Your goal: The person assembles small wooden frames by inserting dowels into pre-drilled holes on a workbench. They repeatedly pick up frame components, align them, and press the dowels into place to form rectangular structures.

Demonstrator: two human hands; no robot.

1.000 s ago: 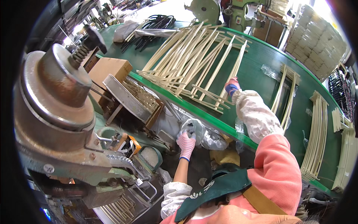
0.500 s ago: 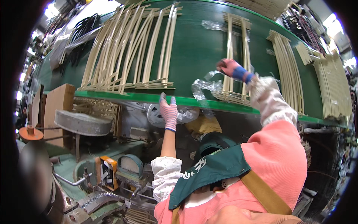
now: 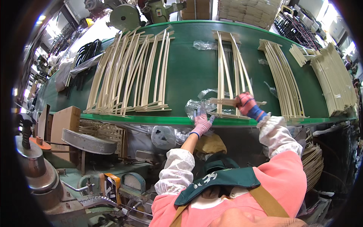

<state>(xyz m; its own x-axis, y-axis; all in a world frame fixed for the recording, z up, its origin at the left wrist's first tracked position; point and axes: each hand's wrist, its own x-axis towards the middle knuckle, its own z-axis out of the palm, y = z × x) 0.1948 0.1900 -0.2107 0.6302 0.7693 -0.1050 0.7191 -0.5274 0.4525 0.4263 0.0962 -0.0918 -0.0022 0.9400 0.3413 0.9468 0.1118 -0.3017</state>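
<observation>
In the middle of the green bench (image 3: 181,75), a small group of long cream strips (image 3: 227,72) lies lengthwise, their short ends towards me. My right hand (image 3: 247,104), in a pink striped glove with a blue cuff, is closed around a short crosswise cream strip (image 3: 222,101) at the near end of this group. To its left, my left hand (image 3: 202,123), in a matching glove with grey fingertips, reaches over the near edge. Its fingers are stretched out against crumpled clear plastic film (image 3: 193,107), thumb apart.
A large spread of cream strips (image 3: 128,75) covers the bench's left part. Stacked strips lie at right (image 3: 283,79) and far right (image 3: 332,83). Black curved pieces (image 3: 85,56) rest at the far left. Machinery (image 3: 41,170) stands at my lower left.
My right hand has come down to the near end of the middle strips and closed on a crosswise strip. My left hand has moved right along the edge to the plastic film. The view has shifted.
</observation>
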